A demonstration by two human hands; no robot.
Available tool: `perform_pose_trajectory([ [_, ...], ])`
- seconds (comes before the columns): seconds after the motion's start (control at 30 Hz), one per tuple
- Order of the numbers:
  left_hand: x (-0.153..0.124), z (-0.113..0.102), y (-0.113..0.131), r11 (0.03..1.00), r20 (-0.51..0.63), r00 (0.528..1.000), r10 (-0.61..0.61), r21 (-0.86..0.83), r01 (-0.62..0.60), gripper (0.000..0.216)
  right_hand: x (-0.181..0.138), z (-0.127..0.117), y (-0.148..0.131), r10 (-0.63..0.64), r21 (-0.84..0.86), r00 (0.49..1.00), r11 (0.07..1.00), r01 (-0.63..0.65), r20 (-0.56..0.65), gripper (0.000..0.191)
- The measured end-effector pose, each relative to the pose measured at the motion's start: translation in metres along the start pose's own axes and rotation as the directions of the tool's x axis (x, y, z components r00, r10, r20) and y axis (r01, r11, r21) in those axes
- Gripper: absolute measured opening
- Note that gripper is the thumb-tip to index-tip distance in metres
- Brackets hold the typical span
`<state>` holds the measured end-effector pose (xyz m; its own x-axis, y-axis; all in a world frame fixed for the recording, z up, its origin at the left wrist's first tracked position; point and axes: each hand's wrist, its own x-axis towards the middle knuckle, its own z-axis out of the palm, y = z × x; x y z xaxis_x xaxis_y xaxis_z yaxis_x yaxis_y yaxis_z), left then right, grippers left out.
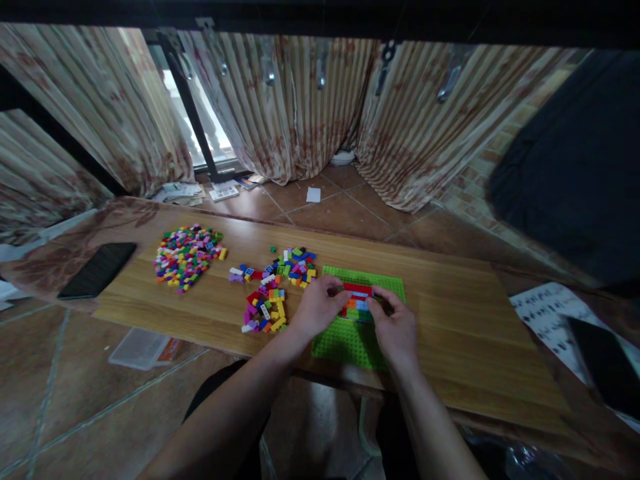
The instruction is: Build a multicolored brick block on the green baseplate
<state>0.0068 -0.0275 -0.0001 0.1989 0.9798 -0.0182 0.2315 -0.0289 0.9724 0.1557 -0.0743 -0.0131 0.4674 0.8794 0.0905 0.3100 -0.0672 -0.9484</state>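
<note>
The left hand [320, 307] and right hand [399, 330] are bare, with slender fingers [388, 295]. Nearer the body than the fingers, the wrists are uncovered too, and the smooth, slim left forearm [237, 403] and right forearm [433, 420] broaden gradually, bare as far as they show. Farther back from the fingers, plain, nearly black cloth [213, 392] covers the legs, showing beside both forearms; its finer detail is lost in shadow.

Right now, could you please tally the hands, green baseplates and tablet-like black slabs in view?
Left hand and right hand: 2
Green baseplate: 1
Black slabs, one at left, one at right: 2
Total: 5
</note>
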Motion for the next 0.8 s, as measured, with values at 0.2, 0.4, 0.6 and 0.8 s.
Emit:
perform_pose_trajectory([
  [0.2, 0.0, -0.006, 0.006, 0.998, 0.015, 1.0, 0.015, 0.068, -0.016, 0.03, 0.005, -0.005, 0.001, 0.051, 0.113, 0.996, 0.993, -0.043, -0.072, 0.04],
  [0.4, -0.005, 0.0, 0.009, 0.993, 0.03, 0.998, -0.047, 0.107, 0.044, 0.041, 0.006, -0.008, 0.004, 0.055, 0.113, 0.995, 0.993, -0.046, -0.08, 0.041],
  [0.6, -0.008, 0.005, 0.016, 0.981, 0.019, 0.99, -0.139, 0.137, 0.135, 0.045, 0.005, -0.005, 0.008, 0.059, 0.109, 0.997, 0.993, -0.053, -0.051, 0.041],
  [0.8, -0.013, 0.003, 0.02, 0.986, 0.037, 0.994, -0.1, 0.137, 0.094, 0.044, 0.005, -0.006, 0.009, 0.064, 0.101, 0.996, 0.993, -0.058, -0.054, 0.04],
])
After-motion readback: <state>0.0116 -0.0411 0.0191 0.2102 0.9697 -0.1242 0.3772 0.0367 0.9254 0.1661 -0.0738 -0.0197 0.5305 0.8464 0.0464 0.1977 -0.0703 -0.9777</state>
